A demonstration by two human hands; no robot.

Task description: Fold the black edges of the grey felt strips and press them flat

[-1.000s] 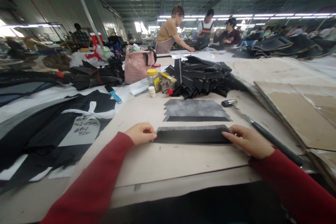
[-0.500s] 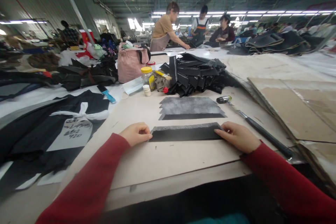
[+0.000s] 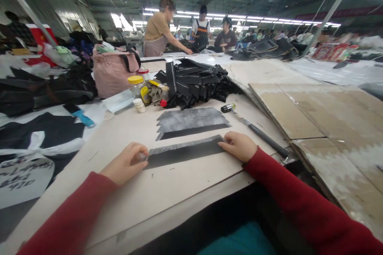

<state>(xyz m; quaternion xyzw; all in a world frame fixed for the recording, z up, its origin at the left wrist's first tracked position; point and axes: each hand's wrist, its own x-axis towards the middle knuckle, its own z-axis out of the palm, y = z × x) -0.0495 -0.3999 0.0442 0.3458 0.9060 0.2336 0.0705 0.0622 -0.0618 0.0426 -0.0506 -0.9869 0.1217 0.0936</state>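
Observation:
A long black strip of fabric (image 3: 185,152) with a grey, whitish band along its far edge lies on the pale board (image 3: 179,191). My left hand (image 3: 128,162) pinches its left end between thumb and fingers. At the strip's right end, my right hand (image 3: 237,146) grips the corner the same way. Just beyond it lies a stack of overlapping grey-coated strips (image 3: 193,120) with a black near edge. Farther back is a heap of black folded fabric pieces (image 3: 197,81).
A hammer (image 3: 265,136) and a screwdriver-like handle (image 3: 228,108) lie to the right, near cardboard sheets (image 3: 287,103). Behind are a yellow-lidded jar (image 3: 136,83), a white bottle (image 3: 139,106) and a pink bag (image 3: 110,71). A blue-handled scraper (image 3: 82,116) and tagged black bundle (image 3: 42,127) are left. Co-workers stand beyond.
The view has swung to the right, so things appear farther left and slightly tilted. Both hands still hold the strip's ends, and the strip stays in front of the stack.

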